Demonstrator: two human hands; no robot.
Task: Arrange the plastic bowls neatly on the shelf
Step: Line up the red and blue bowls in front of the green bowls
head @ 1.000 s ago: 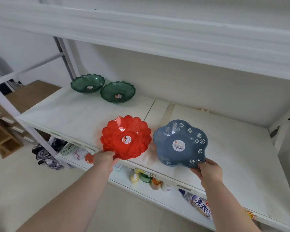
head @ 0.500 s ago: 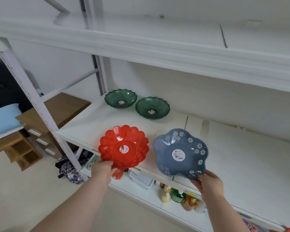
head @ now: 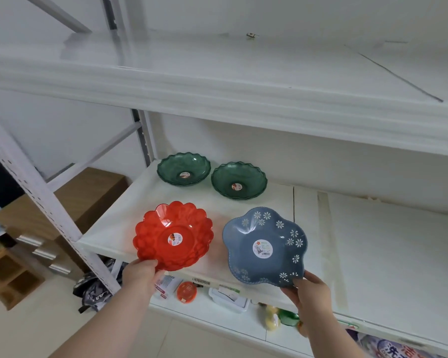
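Head view: left hand (head: 140, 276) grips the red bowl (head: 173, 235), right hand (head: 311, 289) grips the blue flowered bowl (head: 265, 246), both over the shelf (head: 386, 244) front edge. Since a second ago they sit nearer the two green bowls (head: 183, 169) at the back; placement looks imminent.

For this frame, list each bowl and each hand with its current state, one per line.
Red bowl: gripped at its near rim by the left hand, over the shelf's front edge.
Blue bowl: gripped at its near rim by the right hand, tilted toward the camera.
Two green bowls: upright, side by side at the back of the shelf.
Left hand: closed on the red bowl.
Right hand: closed on the blue bowl.
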